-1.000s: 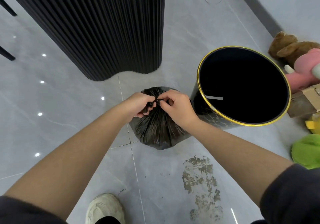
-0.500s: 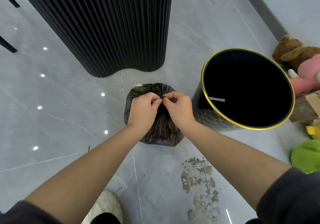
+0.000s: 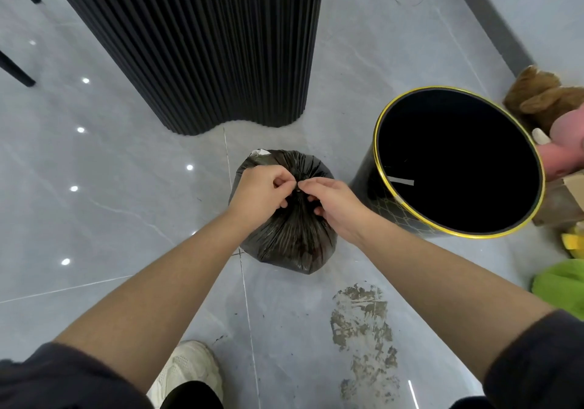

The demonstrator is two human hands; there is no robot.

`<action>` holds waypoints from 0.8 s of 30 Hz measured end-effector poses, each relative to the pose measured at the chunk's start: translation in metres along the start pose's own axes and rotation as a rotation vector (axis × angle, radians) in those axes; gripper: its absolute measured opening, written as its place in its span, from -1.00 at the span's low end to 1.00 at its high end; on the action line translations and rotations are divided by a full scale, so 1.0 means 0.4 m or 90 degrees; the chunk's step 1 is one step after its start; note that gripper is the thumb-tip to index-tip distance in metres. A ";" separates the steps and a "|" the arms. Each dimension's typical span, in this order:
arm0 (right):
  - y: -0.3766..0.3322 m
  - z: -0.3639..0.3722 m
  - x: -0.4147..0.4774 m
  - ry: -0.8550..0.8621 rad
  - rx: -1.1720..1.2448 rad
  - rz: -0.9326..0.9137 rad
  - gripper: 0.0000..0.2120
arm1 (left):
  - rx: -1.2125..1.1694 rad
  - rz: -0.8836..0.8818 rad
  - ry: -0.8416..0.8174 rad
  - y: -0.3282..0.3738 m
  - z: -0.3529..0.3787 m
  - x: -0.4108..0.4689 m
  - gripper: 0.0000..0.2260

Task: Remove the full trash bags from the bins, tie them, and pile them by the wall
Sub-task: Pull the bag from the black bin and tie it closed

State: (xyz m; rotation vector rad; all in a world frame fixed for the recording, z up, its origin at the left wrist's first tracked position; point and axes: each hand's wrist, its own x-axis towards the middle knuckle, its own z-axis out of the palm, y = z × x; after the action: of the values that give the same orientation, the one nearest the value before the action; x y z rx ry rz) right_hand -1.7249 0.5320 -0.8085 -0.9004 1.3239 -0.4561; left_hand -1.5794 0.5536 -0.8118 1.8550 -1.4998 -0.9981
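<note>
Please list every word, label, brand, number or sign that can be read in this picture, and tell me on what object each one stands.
No text can be read anywhere in this view.
White strip inside the bin: blank, no letters show.
White scrap at the top edge of the trash bag: too small to tell whether it carries print.
Cardboard box beside the bin: no print shows on its visible face.

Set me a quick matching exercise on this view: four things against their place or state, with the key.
Things:
1 trash bag
2 bin
3 shoe
4 floor stain

Place or state:
A gold rim, right of the bag
B neck pinched by left hand and right hand
C grey-brown and patchy
D pale, at the bottom edge

Pairs: 1-B; 2-A; 3-D; 4-C
</note>
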 end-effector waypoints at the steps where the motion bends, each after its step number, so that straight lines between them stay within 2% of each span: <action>1: -0.001 0.001 0.002 0.015 0.005 0.009 -0.91 | -0.007 -0.005 0.018 0.004 0.005 -0.005 -0.94; 4: -0.006 0.001 0.006 0.053 0.040 0.020 -0.92 | 0.051 0.050 0.080 0.015 0.013 -0.020 -0.95; 7: -0.007 0.001 0.004 0.058 0.063 0.021 -0.93 | 0.083 0.082 0.097 0.018 0.013 -0.031 -0.93; 10: -0.007 0.005 0.002 0.057 0.094 0.011 -0.95 | 0.056 0.024 0.122 0.023 0.016 -0.030 -0.95; 13: -0.008 -0.001 -0.001 0.052 0.099 -0.001 -0.95 | -0.026 -0.030 0.078 0.025 0.025 -0.020 -0.94; 19: -0.002 -0.013 -0.008 0.039 0.051 -0.042 -0.92 | -0.259 -0.206 0.005 0.027 0.038 -0.007 -0.89; 21: 0.000 -0.015 -0.009 0.045 0.041 -0.059 -0.93 | -0.294 -0.232 -0.009 0.037 0.038 -0.007 -0.91; 24: 0.008 -0.005 -0.003 0.093 0.031 -0.090 -0.94 | -0.289 -0.237 0.026 0.043 0.049 -0.004 -0.88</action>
State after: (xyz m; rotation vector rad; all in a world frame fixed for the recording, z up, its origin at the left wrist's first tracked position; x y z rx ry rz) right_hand -1.7279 0.5342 -0.8101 -0.9371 1.3802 -0.6722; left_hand -1.6051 0.5520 -0.8091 1.8270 -0.8215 -1.3307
